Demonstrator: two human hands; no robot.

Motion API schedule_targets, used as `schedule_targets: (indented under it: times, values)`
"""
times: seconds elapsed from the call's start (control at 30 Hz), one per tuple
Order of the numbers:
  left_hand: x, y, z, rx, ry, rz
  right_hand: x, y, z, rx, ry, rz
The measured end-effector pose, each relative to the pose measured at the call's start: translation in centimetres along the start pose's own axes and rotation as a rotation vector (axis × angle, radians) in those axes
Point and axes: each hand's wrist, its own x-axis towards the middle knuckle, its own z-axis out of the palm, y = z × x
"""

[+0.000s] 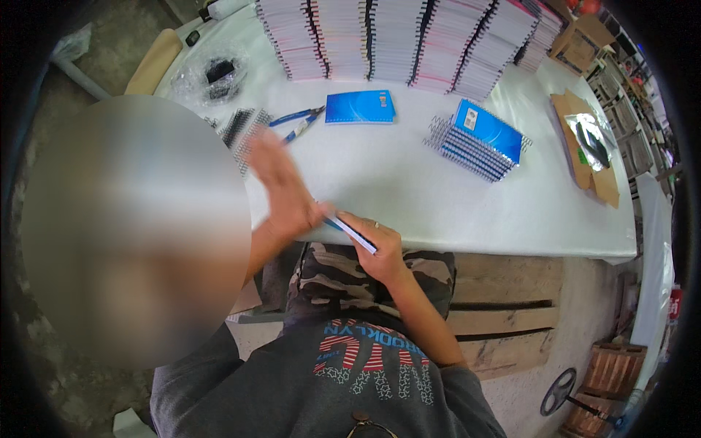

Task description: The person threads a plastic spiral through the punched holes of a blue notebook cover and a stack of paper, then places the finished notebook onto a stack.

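My right hand (pixel 380 247) is closed around a small notebook (pixel 355 233), seen edge-on at the table's near edge. Its white page block faces up, and a bit of blue cover shows near the thumb. My left hand (pixel 283 182) is raised just left of the notebook. Its fingers are stretched out and smeared by motion, and its heel is close to the notebook's far end; whether they touch I cannot tell. Beyond those fingertips lie several wire binding coils (pixel 244 135) and blue-handled pliers (pixel 298 120). A blue notebook (pixel 360 107) lies flat to the right of the pliers.
A stack of spiral-bound blue notebooks (pixel 478 142) stands right of centre on the white table (pixel 394 182). Tall piles of bound books (pixel 394 40) line the far side. Clear plastic wrap (pixel 212 77) lies at far left, flattened cardboard (pixel 584 150) at right. A grey blur covers the left.
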Motion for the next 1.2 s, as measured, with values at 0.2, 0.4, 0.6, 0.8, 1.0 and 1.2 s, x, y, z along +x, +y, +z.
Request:
schedule_targets:
  times: [0.2,0.4,0.6,0.8,1.0,1.2]
  values:
    - [0.1,1.0,-1.5,0.079,-0.082,0.328,-0.7,0.5,-0.5,-0.073,-0.009,0.011]
    - [-2.1,2.5,-1.2,-0.449,-0.422,0.160,-0.7,1.0,0.4,-0.051,0.053,0.050]
    - [1.5,1.3,0.5,-0.109,-0.088,0.046,-0.6,0.2,-0.3,-0.039,0.044,0.017]
    - [-1.6,2.8,-2.5,-0.199,-0.204,0.123,-0.1,0.8,-0.6,-0.022,0.141,0.069]
    - [6.4,1.0,-1.0,-0.294,-0.277,0.092,0.1,0.3,-0.8,0.189,-0.056,0.285]
    - [6.4,0.8,0.6,-0.088,0.251,0.054,0.0,0.2,-0.5,0.079,-0.007,0.151]
